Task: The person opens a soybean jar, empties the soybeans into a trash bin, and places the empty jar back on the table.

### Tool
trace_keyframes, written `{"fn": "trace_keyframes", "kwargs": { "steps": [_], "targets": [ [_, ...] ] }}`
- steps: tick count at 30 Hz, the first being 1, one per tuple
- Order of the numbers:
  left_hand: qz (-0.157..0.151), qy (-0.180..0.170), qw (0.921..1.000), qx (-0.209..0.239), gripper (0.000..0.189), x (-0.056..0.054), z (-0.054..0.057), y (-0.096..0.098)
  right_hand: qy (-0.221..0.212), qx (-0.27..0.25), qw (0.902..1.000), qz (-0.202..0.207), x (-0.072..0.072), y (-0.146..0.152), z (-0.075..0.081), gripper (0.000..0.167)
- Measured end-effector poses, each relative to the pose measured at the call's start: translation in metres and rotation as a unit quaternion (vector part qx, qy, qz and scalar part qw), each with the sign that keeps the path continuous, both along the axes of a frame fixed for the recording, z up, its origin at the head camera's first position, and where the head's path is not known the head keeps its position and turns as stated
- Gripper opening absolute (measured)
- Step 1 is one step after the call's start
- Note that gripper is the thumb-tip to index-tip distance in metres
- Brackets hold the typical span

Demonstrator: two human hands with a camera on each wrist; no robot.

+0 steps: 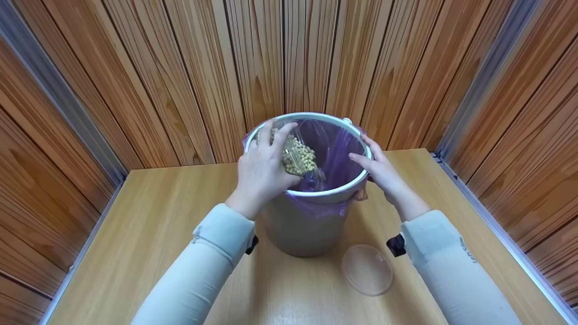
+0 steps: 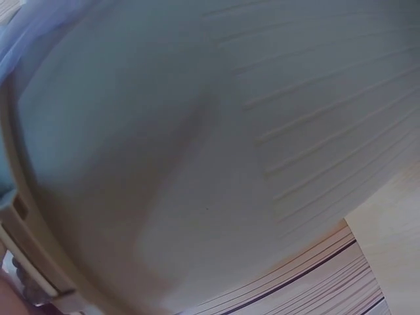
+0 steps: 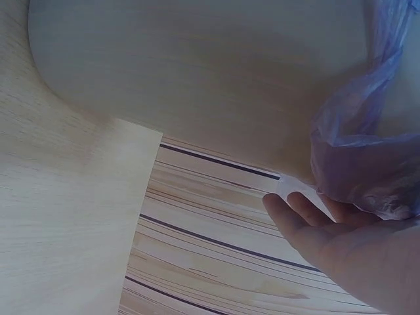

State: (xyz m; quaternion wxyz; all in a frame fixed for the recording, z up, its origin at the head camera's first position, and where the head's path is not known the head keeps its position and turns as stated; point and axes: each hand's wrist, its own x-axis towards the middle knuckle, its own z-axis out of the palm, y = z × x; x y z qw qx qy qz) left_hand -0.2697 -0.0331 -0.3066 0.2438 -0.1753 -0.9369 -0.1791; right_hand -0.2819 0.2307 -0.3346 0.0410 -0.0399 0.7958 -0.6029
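Observation:
A tall grey trash bin [image 1: 307, 225] with a pale rim stands on the table, lined with a purple plastic bag [image 1: 345, 158] folded over its edge. My left hand [image 1: 264, 164] grips a clear container of pale yellow soybeans [image 1: 298, 158], tilted over the bin's opening; its far side is hidden by my fingers. Across from it, my right hand [image 1: 384, 169] holds the rim, thumb inside and fingers outside. In the right wrist view, the fingers [image 3: 295, 223] extend beneath the bunched bag. The bin's wall [image 2: 164, 131] fills most of the left wrist view.
A round, clear lid [image 1: 367, 270] lies on the wooden table [image 1: 180, 216], in front of the bin and to its right. Wood-patterned walls [image 1: 203, 81] enclose the table at the back and both sides, with metal strips along the corners.

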Motion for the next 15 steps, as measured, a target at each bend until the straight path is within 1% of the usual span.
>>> {"fn": "trace_keyframes", "kwargs": {
  "steps": [4,10,15],
  "targets": [
    [0.002,-0.004,1.0000,-0.003,0.104,0.0006,0.0012,0.0005,-0.001,0.002,1.0000,-0.001,0.0001,0.0004,0.0002,0.080],
    [0.011,-0.007,0.9997,-0.019,0.103,0.0015,0.0021,0.0013,-0.001,-0.002,1.0000,-0.003,0.0001,-0.0002,-0.0007,0.079],
    [0.008,-0.008,0.9998,-0.018,0.104,0.0023,0.0014,0.0017,-0.002,-0.007,1.0000,-0.003,0.0004,-0.0002,-0.0027,0.076]
  ]
}}
